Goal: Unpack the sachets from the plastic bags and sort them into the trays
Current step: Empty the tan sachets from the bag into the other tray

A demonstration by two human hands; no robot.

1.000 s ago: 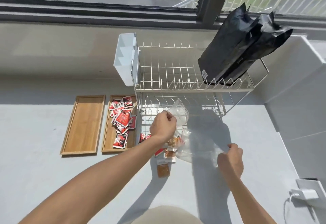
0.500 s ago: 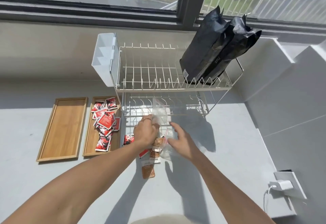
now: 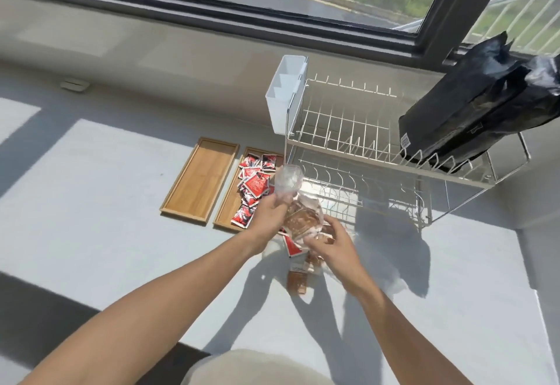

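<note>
My left hand (image 3: 268, 213) grips the neck of a clear plastic bag (image 3: 288, 180), whose crumpled top sticks up above my fist. Brown sachets (image 3: 300, 221) fill the bag's lower part, and my right hand (image 3: 328, 243) clasps that part from the front right. Below my hands a red sachet (image 3: 292, 246) and a brown sachet (image 3: 297, 283) lie loose on the white surface. Two wooden trays sit to the left: the left tray (image 3: 200, 180) is bare, the right tray (image 3: 230, 207) holds several red sachets (image 3: 254, 183).
A white two-tier wire dish rack (image 3: 348, 145) stands just behind my hands, with a white plastic caddy (image 3: 285, 93) on its left end and black foil bags (image 3: 475, 108) leaning on its top tier. A window ledge runs behind.
The camera has swung left, so the rack sits further right in view. My right hand has moved in from the bag's far edge and closed on its lower part beside my left hand.
</note>
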